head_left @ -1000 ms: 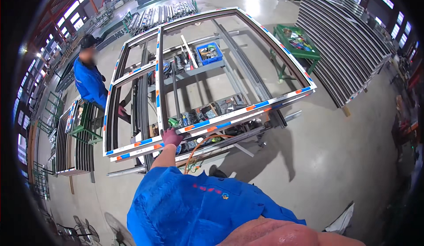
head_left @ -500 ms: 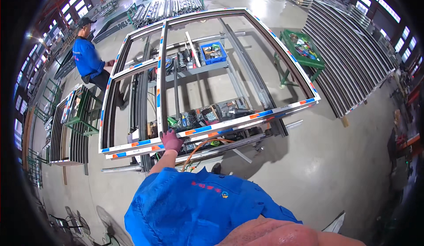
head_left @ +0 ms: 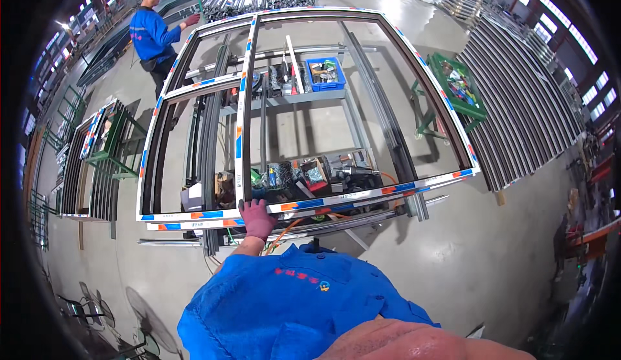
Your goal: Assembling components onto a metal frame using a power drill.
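A large window frame (head_left: 362,196), its white profiles covered with blue and orange film, lies flat across a metal stand. One upright bar and a short crossbar divide it. Along its near edge, a second white profile shows just below the first. My left hand (head_left: 258,218), in a dark red glove, is closed over this near edge where the upright bar meets it. Its fingertips point away from me over the profile. My right hand is out of sight.
Beneath the frame, the stand's shelf holds boxes of hardware (head_left: 314,175) and a blue crate (head_left: 325,74). A green cart (head_left: 462,104) and stacked profiles (head_left: 521,101) stand right. At the far left is a co-worker (head_left: 152,36). Another green stand (head_left: 110,156) is left.
The co-worker has lifted a gloved hand from beside the frame's left side toward its far left corner. My left hand stays on the near edge; the whole view has shifted slightly.
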Tool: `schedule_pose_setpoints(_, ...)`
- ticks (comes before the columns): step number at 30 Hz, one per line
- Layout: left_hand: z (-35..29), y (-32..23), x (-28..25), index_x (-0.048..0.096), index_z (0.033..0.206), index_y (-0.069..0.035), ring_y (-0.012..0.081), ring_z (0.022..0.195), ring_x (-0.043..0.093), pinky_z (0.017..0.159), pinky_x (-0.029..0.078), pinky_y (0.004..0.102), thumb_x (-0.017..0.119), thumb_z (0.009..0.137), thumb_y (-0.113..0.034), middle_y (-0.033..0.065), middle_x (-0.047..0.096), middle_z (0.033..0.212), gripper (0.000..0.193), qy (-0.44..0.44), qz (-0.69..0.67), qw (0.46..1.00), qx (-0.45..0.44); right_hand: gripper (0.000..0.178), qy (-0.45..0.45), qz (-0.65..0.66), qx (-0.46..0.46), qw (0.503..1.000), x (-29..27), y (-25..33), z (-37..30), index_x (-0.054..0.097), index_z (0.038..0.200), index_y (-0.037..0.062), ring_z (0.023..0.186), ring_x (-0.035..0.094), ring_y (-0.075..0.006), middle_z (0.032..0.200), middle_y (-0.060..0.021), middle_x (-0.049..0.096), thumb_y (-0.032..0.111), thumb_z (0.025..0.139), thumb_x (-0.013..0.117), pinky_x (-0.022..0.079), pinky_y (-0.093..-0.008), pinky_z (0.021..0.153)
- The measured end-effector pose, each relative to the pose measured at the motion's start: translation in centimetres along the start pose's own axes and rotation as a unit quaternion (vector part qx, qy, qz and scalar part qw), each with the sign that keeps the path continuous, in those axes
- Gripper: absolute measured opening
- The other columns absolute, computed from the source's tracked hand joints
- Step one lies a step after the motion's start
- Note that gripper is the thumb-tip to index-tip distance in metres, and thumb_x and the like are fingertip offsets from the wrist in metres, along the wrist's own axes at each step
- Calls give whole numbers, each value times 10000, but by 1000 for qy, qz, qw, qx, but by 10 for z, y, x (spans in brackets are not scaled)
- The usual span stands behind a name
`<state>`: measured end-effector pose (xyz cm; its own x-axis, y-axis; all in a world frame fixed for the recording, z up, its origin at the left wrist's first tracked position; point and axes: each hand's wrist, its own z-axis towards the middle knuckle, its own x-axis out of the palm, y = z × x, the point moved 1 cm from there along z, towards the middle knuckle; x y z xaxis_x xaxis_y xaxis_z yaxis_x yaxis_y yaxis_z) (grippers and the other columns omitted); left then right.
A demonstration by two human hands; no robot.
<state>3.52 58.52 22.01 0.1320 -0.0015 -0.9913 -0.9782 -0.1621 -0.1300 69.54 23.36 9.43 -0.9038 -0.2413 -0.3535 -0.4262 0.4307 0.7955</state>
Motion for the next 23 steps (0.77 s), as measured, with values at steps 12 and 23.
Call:
schedule_pose_setpoints(12, 22, 25, 11, 763, 1288, -146, 346, 1241, 656, 1255, 364, 543, 908, 751, -500, 131, 736, 1239, 659, 40, 27, 990, 130, 404, -1, -77, 55, 995, 76, -32, 8, 707, 1377, 30, 1128, 783, -261, 1226, -171, 795, 265, 1053, 651, 625, -418, 989)
schedule_pose_setpoints(23, 76, 2, -7, 758, 1336, -187, 372, 1300, 678, 1086, 555, 523, 861, 782, -465, 164, 734, 1313, 629, 233, 35, 935, 264, 420, -232, 290, 371, 851, 168, -46, -48, 674, 1430, 66, 976, 773, -227, 1162, -117, 794, 307, 1098, 581, 647, -430, 868)
